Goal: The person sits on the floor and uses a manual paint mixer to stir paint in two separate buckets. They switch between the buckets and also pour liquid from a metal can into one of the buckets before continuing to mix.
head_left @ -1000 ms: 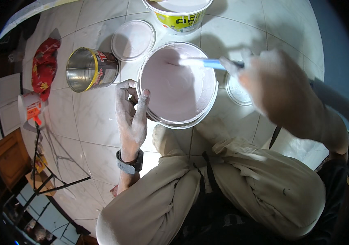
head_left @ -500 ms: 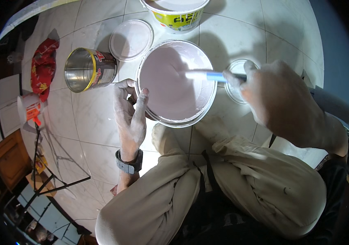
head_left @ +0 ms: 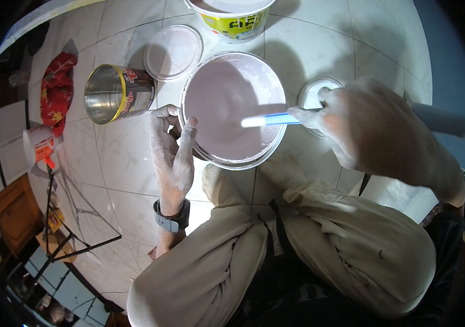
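Note:
A white bucket (head_left: 222, 98) of pale pinkish-white paste stands between my bare feet and the other containers. My left hand (head_left: 172, 158), dusted white with a watch at the wrist, grips its left rim. My right hand (head_left: 363, 125), slightly blurred, is closed on a blue-and-white stirring tool (head_left: 273, 119), whose pale end reaches into the paste toward the bucket's middle. Under and behind that hand lies a round white lid or shallow container (head_left: 314, 95). An open metal can (head_left: 104, 95) with a yellow rim lies left of the bucket, beside another white lid (head_left: 172, 50).
Behind is a green-labelled bucket (head_left: 232, 24). At left are a red patterned cloth (head_left: 55, 90), a small white-and-orange container (head_left: 39, 143), a black metal stand (head_left: 82, 248) and a wooden cabinet (head_left: 11, 204). The marble-look tiled floor (head_left: 118, 169) ends at a grey-blue surface on the right.
My right hand and the stirring tool have moved down through the paste, toward me. My left hand stays on the rim, shifting slightly left with the bucket.

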Demonstrator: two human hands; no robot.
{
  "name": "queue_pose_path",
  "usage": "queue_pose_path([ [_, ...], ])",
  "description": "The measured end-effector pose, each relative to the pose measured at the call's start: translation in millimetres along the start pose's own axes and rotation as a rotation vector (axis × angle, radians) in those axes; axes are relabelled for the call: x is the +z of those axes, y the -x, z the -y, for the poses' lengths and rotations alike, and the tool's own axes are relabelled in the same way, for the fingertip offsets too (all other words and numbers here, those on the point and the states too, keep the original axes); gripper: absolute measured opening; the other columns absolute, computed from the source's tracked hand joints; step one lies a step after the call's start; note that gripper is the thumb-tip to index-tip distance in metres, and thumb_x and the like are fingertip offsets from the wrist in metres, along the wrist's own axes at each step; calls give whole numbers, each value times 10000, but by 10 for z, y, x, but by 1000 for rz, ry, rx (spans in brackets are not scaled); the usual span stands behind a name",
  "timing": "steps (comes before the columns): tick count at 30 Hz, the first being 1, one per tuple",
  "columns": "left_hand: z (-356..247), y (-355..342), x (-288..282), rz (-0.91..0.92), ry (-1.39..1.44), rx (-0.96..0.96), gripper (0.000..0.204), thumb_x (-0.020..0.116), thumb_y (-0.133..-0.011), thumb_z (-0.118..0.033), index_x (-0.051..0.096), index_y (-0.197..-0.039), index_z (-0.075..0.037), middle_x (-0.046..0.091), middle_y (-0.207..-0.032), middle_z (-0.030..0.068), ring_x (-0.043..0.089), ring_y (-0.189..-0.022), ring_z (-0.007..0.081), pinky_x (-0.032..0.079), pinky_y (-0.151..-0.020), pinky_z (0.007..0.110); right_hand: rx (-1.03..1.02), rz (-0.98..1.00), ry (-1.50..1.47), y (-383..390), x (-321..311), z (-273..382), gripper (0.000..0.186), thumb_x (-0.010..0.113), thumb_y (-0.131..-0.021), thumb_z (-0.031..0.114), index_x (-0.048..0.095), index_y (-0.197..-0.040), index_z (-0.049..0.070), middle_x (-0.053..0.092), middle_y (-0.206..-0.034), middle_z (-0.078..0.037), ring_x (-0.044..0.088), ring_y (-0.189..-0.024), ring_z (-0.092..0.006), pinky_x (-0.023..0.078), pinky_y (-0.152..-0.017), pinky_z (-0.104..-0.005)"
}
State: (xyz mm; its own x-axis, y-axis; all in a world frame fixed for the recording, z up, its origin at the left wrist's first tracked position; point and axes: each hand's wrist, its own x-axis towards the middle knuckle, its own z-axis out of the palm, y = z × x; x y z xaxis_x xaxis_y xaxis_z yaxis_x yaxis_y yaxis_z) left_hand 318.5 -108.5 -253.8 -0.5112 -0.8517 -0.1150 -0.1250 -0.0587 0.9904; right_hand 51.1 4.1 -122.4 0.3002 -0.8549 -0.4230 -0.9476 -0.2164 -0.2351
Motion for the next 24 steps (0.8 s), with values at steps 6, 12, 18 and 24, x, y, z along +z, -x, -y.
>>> queue_pose_path([
  [6, -68, 6, 73, -33, 63, -41, 184, 607, -982, -41, 504, -1133, -20, 467, -854, 8, 404, -775, 87, 388, -681, 232, 16, -207, 142, -12, 5, -4, 288, 609, -889, 57, 695, -1146, -40, 564, -664, -121, 527, -481, -180, 454, -473, -333],
  [12, -39, 5, 24, -16, 17, -28, 181, 605, -985, -46, 503, -1133, -23, 492, -868, 13, 410, -776, 83, 395, -705, 231, -39, -3, 14, 19, -58, 143, 343, 599, -901, 83, 675, -1217, -26, 526, -645, -93, 533, -522, -161, 440, -485, -319],
  [18, 1, -15, 26, -1, 1, 12, 178, 604, -984, -46, 506, -1131, -26, 500, -864, 8, 409, -780, 79, 388, -717, 237, -35, -205, 268, -82, 67, 102, 376, 593, -889, 56, 657, -1255, -1, 577, -765, -101, 579, -567, -166, 465, -511, -295],
  [24, 13, -1, -15, -6, -18, 14, 178, 604, -985, -47, 506, -1132, -27, 500, -864, 9, 410, -783, 80, 386, -717, 237, 2, 253, 370, -118, -160, 348, 362, 588, -879, 57, 674, -1228, 13, 619, -805, -107, 598, -576, -155, 464, -499, -295],
])
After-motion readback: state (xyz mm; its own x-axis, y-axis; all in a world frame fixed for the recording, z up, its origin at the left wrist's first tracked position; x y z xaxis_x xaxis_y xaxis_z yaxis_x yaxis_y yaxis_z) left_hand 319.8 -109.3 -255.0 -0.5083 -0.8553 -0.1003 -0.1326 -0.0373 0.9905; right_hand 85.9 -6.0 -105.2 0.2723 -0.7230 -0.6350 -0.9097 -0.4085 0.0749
